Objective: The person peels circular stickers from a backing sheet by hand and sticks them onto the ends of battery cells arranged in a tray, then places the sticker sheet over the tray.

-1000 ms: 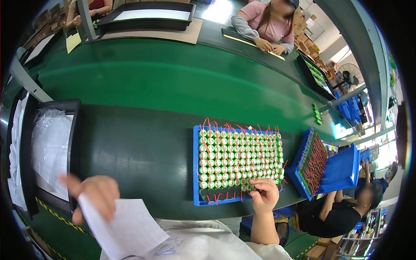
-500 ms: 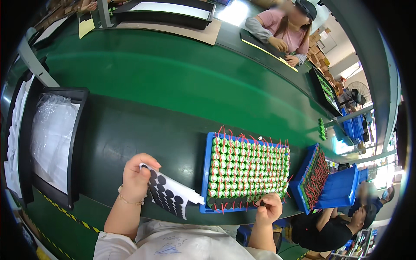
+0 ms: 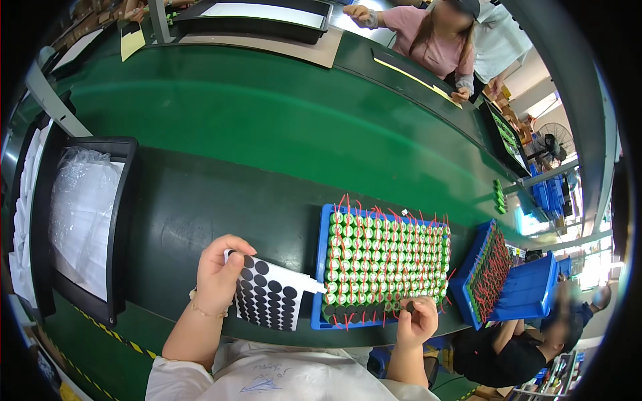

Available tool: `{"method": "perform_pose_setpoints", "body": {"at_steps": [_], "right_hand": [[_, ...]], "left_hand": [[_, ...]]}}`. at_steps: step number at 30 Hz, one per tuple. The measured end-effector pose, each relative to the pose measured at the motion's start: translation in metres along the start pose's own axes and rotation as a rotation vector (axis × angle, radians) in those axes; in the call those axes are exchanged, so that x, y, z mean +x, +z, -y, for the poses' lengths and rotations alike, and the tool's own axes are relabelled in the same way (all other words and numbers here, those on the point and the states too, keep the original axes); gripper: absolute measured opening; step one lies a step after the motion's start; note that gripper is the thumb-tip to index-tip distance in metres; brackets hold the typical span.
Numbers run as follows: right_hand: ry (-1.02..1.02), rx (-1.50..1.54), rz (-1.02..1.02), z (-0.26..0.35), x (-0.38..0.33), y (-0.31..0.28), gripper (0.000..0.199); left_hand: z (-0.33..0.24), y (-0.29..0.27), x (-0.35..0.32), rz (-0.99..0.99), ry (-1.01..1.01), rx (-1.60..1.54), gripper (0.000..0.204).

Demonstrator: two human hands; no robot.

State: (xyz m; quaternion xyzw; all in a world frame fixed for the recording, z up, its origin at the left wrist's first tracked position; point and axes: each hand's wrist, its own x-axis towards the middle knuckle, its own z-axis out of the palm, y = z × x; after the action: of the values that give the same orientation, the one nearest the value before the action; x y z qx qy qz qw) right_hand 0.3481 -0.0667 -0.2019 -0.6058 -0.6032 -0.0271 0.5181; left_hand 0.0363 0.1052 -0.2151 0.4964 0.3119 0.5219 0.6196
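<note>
My left hand (image 3: 219,275) pinches the upper left corner of a white backing sheet (image 3: 273,309) bearing rows of round black stickers. To its right stands a blue tray (image 3: 319,267) packed with upright green battery cells (image 3: 374,257) with pale tops. Thin red wires run over the cells. Black discs (image 3: 341,314) cover cells in the left part of the nearest row. Over the tray's near edge, right of those discs, my right hand (image 3: 419,325) holds one round black sticker (image 3: 410,306) between thumb and fingertips.
Another blue tray (image 3: 461,291) of red-wired cells and a blue bin (image 3: 531,291) stand at right. A black tray (image 3: 120,227) with white sheets and clear plastic is at left. Across the green bench (image 3: 267,120) sits a person in pink (image 3: 438,43); another stands behind.
My left hand and the sheet have shifted slightly right, and the sheet now faces up more. My right hand has lifted a little with the sticker. The person opposite has stretched an arm out leftward.
</note>
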Motion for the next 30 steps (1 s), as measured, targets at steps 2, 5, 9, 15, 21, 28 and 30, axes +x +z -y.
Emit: {"method": "perform_pose_setpoints", "body": {"at_steps": [2,5,9,15,21,28,30], "right_hand": [[0.014,-0.015,0.008,-0.002,-0.002,-0.002,0.024],[0.028,0.048,0.095,-0.003,-0.003,-0.006,0.023],[-0.026,-0.013,0.050,0.001,0.003,-0.002,0.021],[0.070,-0.025,0.017,0.005,0.003,-0.001,0.025],[0.357,0.080,0.117,0.009,0.010,-0.011,0.021],[0.364,-0.111,0.321,0.023,0.054,-0.018,0.013],[0.326,-0.129,0.364,0.018,0.055,-0.021,0.012]], "left_hand": [[-0.002,0.000,-0.001,0.005,-0.061,-0.024,0.025],[0.001,0.001,0.001,-0.003,-0.051,-0.028,0.022],[0.001,0.002,0.000,-0.021,-0.084,-0.059,0.020],[0.005,0.004,0.000,-0.023,-0.115,0.004,0.017],[0.014,0.006,0.005,-0.064,-0.100,0.152,0.020],[0.017,0.003,0.009,-0.096,-0.081,0.133,0.017],[0.020,0.008,0.011,-0.120,-0.096,0.138,0.018]]}}
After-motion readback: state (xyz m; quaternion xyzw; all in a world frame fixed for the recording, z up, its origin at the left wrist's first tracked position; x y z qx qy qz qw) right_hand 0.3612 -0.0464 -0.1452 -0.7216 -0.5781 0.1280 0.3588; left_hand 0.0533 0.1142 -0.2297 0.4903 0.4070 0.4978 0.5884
